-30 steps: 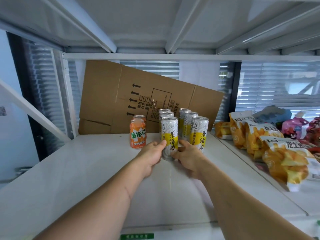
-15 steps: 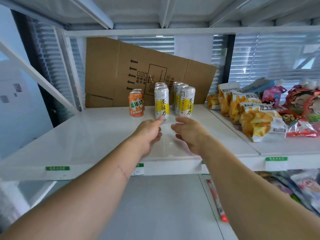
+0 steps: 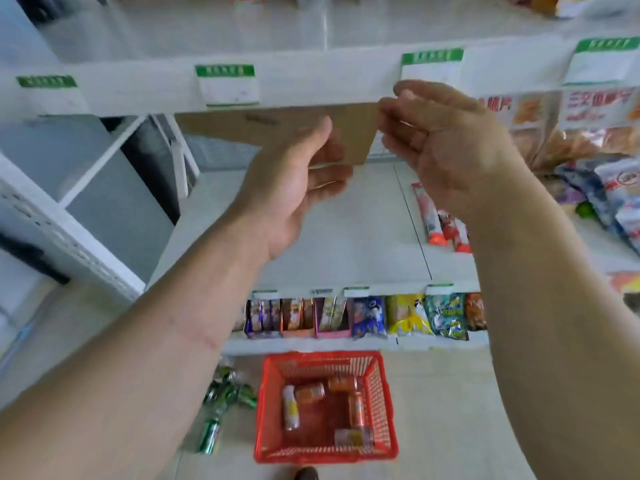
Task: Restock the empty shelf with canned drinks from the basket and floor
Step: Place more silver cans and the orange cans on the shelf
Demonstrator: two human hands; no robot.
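Green cans [image 3: 221,407] lie scattered on the floor [image 3: 450,410] at the lower left, touching or just beside one another, most tipped on their sides with the long axes pointing different ways. Just right of them stands the red basket [image 3: 381,393], with orange and pale cans [image 3: 311,403] lying flat in its bottom, most with the long axis running roughly toward and away from the person. Above, the left hand [image 3: 294,188] hangs bare, its fingers loosely curved, palm turned inward, holding nothing. The right hand [image 3: 446,140] sits beside it, a little higher, fingers likewise relaxed and holding nothing, close in front of the shelf edge [image 3: 311,84] with its green labels. Both hands are well above the drinks. The basket lies almost straight below and between them, so either could drop to it; the left looks nearer the floor cans.
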